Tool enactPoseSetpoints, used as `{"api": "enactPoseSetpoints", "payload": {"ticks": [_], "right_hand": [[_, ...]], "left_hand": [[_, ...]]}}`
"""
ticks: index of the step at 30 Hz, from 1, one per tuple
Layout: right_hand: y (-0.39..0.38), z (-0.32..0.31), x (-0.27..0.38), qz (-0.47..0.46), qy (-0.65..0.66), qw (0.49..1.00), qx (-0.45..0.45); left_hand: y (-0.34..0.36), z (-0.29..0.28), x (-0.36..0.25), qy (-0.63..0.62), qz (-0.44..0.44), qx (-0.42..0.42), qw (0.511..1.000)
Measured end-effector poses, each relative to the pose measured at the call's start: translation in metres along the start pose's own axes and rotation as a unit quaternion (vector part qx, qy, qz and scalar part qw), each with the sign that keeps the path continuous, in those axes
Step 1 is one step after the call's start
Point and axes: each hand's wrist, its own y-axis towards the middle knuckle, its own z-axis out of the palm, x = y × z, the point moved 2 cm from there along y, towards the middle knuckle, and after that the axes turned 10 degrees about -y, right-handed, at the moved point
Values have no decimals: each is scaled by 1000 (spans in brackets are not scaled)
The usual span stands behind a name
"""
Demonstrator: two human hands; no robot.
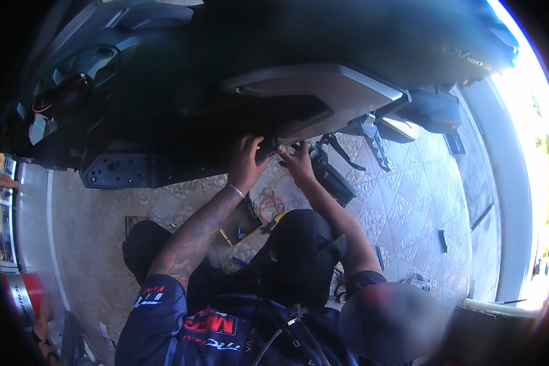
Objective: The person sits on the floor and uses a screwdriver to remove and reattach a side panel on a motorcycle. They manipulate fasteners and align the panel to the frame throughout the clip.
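Note:
A dark motor scooter (183,116) fills the upper part of the head view, its lower side facing me. My left hand (247,163) has its fingers curled against the scooter's dark lower edge, thumb toward the right. Close beside it, my right hand (297,161) pinches at the lower edge of the grey side panel (348,91), thumb in front. The fingertips partly hide what lies between the two hands, and any small part there cannot be made out. A bracelet circles my left wrist. The flat footboard (116,171) lies to the left of my hands.
Below my hands, a yellow-edged tray (232,241) with small items and a coiled reddish cable (272,208) lie on the patterned tile floor (409,201). The black kickstand (375,143) juts out at right. Another person's hand (7,182) shows at far left, near a red-and-white container (27,293).

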Motion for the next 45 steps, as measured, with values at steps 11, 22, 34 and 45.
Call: {"api": "enactPoseSetpoints", "payload": {"ticks": [11,22,34,45], "right_hand": [[-63,1,213,-424,-562,685,-188],[3,15,249,-616,-496,539,-291],[-3,-60,266,-463,-425,607,-486],[9,-78,283,-421,-390,629,-525]], "left_hand": [[-20,-18,7,13,28,-20,999],[-28,-18,17,-2,35,-14,999],[-30,-18,15,-1,18,-32,999],[-27,-14,13,21,18,-18,999]]}}
